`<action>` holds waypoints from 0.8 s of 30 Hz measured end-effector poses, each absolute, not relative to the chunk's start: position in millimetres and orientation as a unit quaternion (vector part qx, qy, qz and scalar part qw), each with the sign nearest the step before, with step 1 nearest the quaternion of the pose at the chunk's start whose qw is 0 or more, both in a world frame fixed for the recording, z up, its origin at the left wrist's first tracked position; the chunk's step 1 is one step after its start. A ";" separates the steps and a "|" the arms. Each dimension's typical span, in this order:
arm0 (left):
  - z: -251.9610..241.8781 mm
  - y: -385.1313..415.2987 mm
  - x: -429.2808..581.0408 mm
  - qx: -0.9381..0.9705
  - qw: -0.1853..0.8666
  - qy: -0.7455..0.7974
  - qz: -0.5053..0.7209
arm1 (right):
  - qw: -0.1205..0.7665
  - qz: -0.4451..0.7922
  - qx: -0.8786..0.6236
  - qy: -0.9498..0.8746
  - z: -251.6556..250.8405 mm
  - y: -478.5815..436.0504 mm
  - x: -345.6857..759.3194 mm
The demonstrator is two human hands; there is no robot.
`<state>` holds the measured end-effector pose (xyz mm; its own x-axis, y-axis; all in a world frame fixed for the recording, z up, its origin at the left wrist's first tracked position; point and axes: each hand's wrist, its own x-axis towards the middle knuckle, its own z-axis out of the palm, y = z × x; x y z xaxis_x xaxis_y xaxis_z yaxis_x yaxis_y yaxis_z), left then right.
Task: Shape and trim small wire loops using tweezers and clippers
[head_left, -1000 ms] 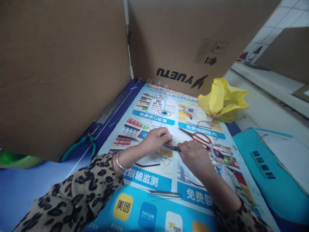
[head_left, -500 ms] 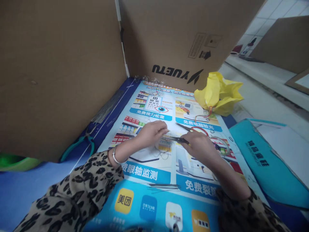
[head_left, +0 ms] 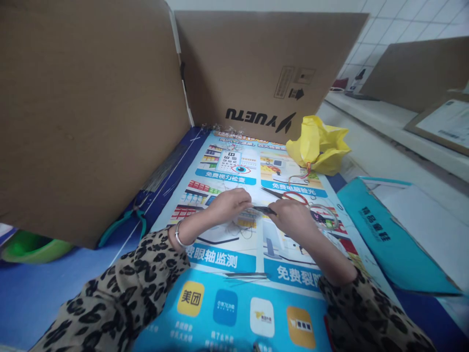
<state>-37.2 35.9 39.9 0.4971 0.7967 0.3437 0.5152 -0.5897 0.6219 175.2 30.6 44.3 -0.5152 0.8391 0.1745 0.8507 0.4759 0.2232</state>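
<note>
My left hand [head_left: 230, 204] is pinched closed on a thin wire [head_left: 240, 230], whose fine loops hang just below the fingers over the printed poster [head_left: 227, 239]. Closed in a fist, my right hand [head_left: 293, 217] grips dark needle-nose pliers [head_left: 262, 209]; their jaws point left and reach the left fingertips. The handles are hidden in my palm. Just beyond the right hand lie scissors [head_left: 296, 196] with red handles, blades pointing left. A bundle of short dark wire pieces [head_left: 246, 276] rests on the poster nearer to me.
Cardboard panels [head_left: 238, 63] stand at the back and left. Teal-handled pliers [head_left: 124, 222] and a green bowl [head_left: 36, 247] are at the left. A yellow paper flower [head_left: 318, 146], a roll of tape [head_left: 326, 216] and a teal box [head_left: 381, 230] lie to the right.
The camera view has shifted, showing more of the wall behind the panels. The plier jaws and my left fingertips are closer together; both hands keep their grips.
</note>
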 end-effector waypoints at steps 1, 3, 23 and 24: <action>40.4 35.9 -37.1 0.834 0.228 0.395 0.311 | 0.027 -0.143 -0.489 -0.860 41.6 30.8 175.3; 41.2 36.6 -37.2 0.830 0.237 0.403 0.306 | 0.046 -0.147 -0.482 -0.862 35.7 32.1 175.8; -0.9 53.6 -56.0 0.768 0.260 0.487 0.325 | 0.254 -0.152 -0.438 -0.849 -9.5 49.5 188.8; -0.8 52.8 -55.8 0.764 0.259 0.490 0.331 | 0.257 -0.144 -0.442 -0.847 -10.4 49.8 189.1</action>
